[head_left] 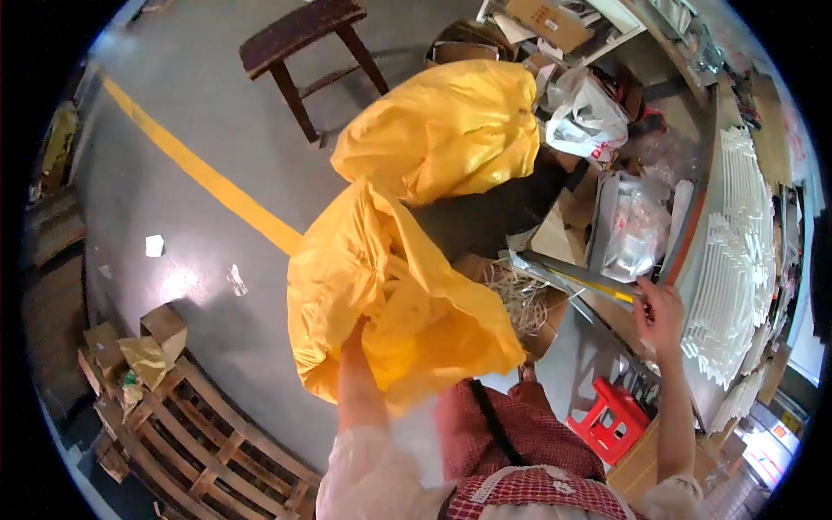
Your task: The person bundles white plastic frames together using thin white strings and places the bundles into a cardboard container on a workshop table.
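A large yellow plastic bag [329, 286] hangs in front of me with its mouth spread towards my lap. My left hand [353, 347] reaches into its folds, which bunch around the hand; the fingers themselves are hidden in the plastic. Out to the right, my right hand [660, 310] is closed at the edge of the workbench, beside the yellow-marked end of a long grey strip [589, 282]. What those fingers grip is too small to make out. Just beyond the first bag lies a second, full yellow bag [442, 130].
An open carton [546, 334] of pale shredded strips stands below the bench. A red plastic stool [609, 422] is under it. White strips [732, 269] are stacked at right. A dark wooden stool [303, 39] stands far off; a wooden pallet [208, 451] lies at left.
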Available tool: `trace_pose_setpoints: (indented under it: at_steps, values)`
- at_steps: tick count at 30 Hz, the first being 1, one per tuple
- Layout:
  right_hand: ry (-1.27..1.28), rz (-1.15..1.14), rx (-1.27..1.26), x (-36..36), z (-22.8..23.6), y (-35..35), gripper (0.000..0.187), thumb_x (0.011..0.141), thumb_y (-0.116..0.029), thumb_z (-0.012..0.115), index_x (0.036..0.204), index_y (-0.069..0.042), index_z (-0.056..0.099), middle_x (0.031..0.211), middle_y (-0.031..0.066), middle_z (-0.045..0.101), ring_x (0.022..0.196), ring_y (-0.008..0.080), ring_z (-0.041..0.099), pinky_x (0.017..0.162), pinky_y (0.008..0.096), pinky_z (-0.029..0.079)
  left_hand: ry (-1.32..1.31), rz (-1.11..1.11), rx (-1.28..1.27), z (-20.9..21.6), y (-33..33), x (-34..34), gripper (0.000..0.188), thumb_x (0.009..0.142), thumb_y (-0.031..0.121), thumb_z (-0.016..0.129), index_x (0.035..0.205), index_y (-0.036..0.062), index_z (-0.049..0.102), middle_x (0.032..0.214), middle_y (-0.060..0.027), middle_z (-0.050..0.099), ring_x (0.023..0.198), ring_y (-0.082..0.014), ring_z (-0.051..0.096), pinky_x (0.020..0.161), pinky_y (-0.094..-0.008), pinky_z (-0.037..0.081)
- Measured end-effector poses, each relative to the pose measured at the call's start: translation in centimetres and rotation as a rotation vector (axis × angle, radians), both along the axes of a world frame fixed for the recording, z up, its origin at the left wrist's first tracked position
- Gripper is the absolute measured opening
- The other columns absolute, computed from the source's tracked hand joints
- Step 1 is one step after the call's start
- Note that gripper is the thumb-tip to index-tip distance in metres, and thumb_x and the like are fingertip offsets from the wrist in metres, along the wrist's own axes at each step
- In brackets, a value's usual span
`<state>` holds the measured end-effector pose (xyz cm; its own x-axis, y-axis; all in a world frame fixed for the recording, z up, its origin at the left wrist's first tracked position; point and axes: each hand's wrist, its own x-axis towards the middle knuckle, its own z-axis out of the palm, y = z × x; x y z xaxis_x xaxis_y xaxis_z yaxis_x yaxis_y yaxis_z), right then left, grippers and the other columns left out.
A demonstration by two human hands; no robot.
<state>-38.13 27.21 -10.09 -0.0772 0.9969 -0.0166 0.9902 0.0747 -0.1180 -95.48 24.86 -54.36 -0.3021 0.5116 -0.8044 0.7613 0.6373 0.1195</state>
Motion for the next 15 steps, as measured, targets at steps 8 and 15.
trace_pose_setpoints:
  at_steps: [8, 15]
  values:
    - [-0.095, -0.030, 0.002, 1.2, -0.8, -1.0, 0.028, 0.076, -0.002, 0.067, 0.103, -0.006, 0.068, 0.078, 0.0084, 0.065, 0.071, 0.0274, 0.061, 0.068, 0.0400, 0.049, -0.047, 0.145, -0.127, -3.6, -3.0, -1.1, 0.051, 0.070, 0.044, 0.069, 0.099, 0.0017, 0.069, 0.098, -0.0186, 0.067, 0.084, -0.0345, 0.063, 0.073, -0.0434, 0.051]
    - [-0.014, -0.259, -0.027, -0.7, 0.6, -1.6, 0.035, 0.083, -0.007, 0.066, 0.118, -0.006, 0.063, 0.077, 0.0090, 0.065, 0.073, 0.0272, 0.061, 0.067, 0.0385, 0.050, -0.214, 0.293, -0.284, 4.1, -1.3, 4.9, 0.067, 0.063, 0.053, 0.077, 0.105, 0.0018, 0.069, 0.096, -0.0161, 0.066, 0.082, -0.0306, 0.061, 0.070, -0.0413, 0.049]
